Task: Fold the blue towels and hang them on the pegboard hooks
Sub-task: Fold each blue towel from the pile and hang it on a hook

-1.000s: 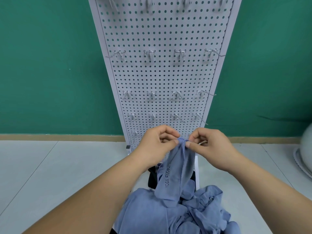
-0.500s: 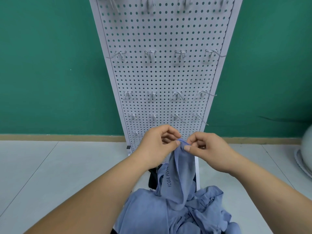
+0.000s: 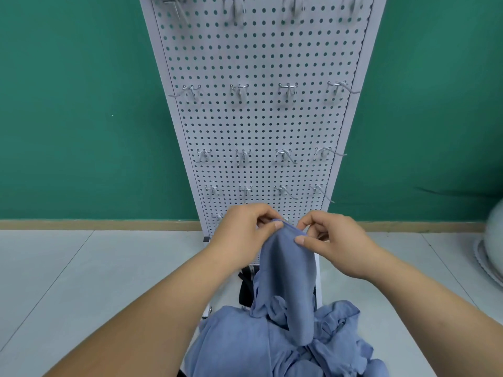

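Head view: my left hand and right hand both pinch the towel top edge, just below the pegboard, above the towel pile.

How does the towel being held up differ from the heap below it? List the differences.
Pose: the held towel hangs from its top edge, pinched by the left hand and right hand; the heap lies crumpled below, no hand on it.
Look: the held towel drapes fairly smooth; the heap is bunched and wrinkled.
Shared: both are the same blue cloth, and neither is on the pegboard hooks.
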Motion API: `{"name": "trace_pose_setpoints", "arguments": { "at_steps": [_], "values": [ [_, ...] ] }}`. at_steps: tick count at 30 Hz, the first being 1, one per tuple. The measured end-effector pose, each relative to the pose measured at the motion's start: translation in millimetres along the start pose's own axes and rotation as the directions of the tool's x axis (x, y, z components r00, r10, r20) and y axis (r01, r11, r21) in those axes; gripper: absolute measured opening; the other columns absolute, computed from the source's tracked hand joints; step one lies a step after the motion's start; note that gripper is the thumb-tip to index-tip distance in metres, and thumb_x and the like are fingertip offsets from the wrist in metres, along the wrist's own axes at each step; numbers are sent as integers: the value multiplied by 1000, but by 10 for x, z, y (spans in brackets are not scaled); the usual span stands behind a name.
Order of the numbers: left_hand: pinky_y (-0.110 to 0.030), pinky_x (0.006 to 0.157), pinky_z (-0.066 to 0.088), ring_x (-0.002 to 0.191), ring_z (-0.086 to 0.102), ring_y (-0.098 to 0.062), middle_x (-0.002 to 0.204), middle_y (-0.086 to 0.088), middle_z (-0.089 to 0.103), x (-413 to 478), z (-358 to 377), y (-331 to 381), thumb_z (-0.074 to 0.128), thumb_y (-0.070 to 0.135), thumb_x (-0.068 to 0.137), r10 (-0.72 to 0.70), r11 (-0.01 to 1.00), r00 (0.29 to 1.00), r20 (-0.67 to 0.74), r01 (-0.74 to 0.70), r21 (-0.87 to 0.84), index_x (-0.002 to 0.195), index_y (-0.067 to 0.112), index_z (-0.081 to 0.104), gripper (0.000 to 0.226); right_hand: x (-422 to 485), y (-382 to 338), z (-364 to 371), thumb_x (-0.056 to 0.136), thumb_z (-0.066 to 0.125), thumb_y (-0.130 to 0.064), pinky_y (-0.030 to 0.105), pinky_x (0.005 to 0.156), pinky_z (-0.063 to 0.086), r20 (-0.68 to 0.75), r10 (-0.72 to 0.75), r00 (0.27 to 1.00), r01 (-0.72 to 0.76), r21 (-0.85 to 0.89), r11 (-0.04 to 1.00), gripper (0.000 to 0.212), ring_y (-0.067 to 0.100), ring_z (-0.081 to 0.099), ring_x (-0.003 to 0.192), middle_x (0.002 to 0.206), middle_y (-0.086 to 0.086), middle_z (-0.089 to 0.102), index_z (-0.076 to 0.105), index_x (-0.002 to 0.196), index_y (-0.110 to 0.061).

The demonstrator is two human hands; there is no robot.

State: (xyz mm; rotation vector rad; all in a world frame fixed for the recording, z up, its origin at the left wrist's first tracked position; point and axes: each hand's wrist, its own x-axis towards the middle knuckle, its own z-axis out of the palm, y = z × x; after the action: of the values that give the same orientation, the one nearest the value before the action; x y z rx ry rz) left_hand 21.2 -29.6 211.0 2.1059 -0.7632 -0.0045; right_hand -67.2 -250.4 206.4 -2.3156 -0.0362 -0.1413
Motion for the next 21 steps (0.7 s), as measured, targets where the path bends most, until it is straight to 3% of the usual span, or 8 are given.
{"name": "trace_pose_setpoints", "arguments": {
  "at_steps": [5,8,10,12,15,18,21],
  "values": [
    [-4,69,42,78,65,-3,82,15,74,81,-385,-205,80,21,93,-87,995,970,-226,95,25,92,28,79,8,-34,193,-334,91,80,-41,28,74,51,-80,80,994,-98,-255,962,13,0,65,83,82,-17,71,68,87,-38],
    [-16,75,52,76,67,-4,82,14,74,80,-608,-435,80,22,93,-157,981,940,-302,183,61,88,33,76,13,-75,317,-560,91,78,-45,30,70,49,-176,112,978,-170,-359,918,13,2,63,82,87,-19,72,69,84,-39],
    [-21,75,54,77,68,-6,82,14,74,69,-685,-518,80,23,93,-185,972,933,-308,220,83,87,34,75,14,-86,373,-623,89,78,-49,35,75,52,-191,104,976,-175,-405,897,14,8,62,86,88,-21,71,68,83,-43],
    [-16,70,49,75,67,-4,81,15,73,55,-692,-528,79,22,93,-186,966,935,-302,230,116,88,34,74,15,-87,386,-597,87,75,-57,38,79,53,-188,75,979,-155,-458,876,14,13,60,91,90,-17,68,65,83,-48],
    [-14,67,44,75,65,-2,81,16,72,44,-693,-517,79,22,93,-179,962,935,-307,231,142,88,34,74,13,-67,347,-555,87,74,-57,39,82,51,-195,-4,981,-106,-550,828,16,16,52,100,94,-17,63,70,89,-41],
    [-15,66,45,76,66,-5,80,14,73,21,-736,-533,84,26,89,-202,960,930,-306,250,126,84,33,76,12,-67,344,-555,88,71,-63,37,80,49,-295,63,953,-246,-639,728,22,20,46,109,108,-11,54,72,90,-41],
    [-16,67,47,76,67,-5,79,13,75,-2,-733,-505,88,28,85,-208,962,943,-260,246,121,83,29,79,10,-73,385,-556,91,70,-62,37,75,50,-397,97,913,-350,-637,687,23,24,51,110,116,-7,63,76,98,-40]
  ]
}}
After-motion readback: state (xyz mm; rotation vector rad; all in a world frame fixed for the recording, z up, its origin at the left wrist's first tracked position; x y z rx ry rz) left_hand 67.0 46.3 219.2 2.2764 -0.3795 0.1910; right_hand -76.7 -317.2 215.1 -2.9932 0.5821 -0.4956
